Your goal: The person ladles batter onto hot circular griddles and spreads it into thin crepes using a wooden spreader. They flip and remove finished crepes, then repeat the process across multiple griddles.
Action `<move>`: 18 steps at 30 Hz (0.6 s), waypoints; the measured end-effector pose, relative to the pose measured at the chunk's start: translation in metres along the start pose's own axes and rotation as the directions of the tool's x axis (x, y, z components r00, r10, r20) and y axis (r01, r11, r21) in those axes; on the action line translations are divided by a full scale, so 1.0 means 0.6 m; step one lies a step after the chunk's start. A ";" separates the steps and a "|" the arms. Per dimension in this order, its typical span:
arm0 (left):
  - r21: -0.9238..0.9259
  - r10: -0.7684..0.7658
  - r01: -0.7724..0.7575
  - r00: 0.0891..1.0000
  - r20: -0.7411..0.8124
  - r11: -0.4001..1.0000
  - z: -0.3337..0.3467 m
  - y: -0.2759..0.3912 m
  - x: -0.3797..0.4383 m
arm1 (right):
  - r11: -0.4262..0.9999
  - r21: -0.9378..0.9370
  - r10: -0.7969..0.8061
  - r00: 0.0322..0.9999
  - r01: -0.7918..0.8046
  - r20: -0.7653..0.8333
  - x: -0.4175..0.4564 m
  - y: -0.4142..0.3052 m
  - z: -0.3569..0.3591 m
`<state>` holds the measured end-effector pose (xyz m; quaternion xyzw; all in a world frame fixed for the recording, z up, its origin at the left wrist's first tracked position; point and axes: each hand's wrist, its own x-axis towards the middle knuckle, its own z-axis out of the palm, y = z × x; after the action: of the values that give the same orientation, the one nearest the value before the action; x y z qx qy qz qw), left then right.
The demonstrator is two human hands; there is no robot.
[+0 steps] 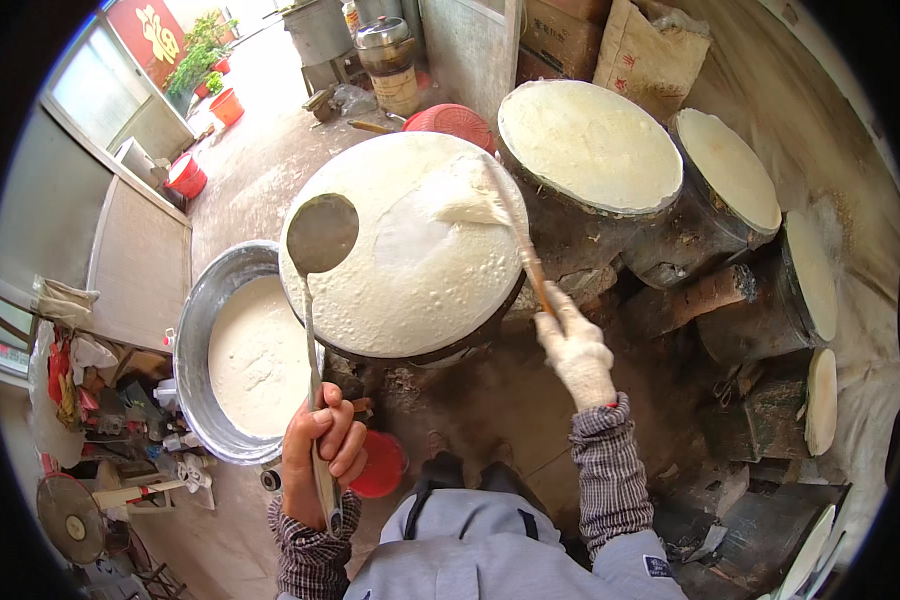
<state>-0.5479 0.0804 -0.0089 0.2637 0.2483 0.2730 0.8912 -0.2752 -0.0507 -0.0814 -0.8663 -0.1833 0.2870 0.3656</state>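
My bare left hand (322, 446) grips the handle of a metal ladle (322, 232), whose round bowl is over the left part of a large round griddle. Pale bubbly batter (390, 307) covers this griddle, apart from a thinner, smoother patch near its middle. In a whitish knitted glove, my right hand (579, 352) is closed on a long wooden tool (526, 247). The far end of that tool touches a heaped fold of batter (465, 191) at the griddle's upper right. A wide metal basin (229, 442) of batter stands left of the griddle.
Several more round griddles with pale sheets, such as one (592, 146) at the upper right, curve down the right side on dark stoves. A red plastic basket (454, 124) lies behind the griddle. A red bucket (379, 465) is near my feet; an electric fan (71, 517) stands lower left.
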 end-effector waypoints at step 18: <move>0.010 0.009 -0.009 0.999 -0.049 1.000 0.007 -0.006 -0.021 | 0.974 0.171 -0.197 0.937 0.152 0.287 0.062 -0.031 -0.041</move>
<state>-0.5532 0.0689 -0.0041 0.2624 0.2701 0.2822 0.8823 -0.2331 -0.0317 -0.0674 -0.7633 -0.2919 0.3951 0.4195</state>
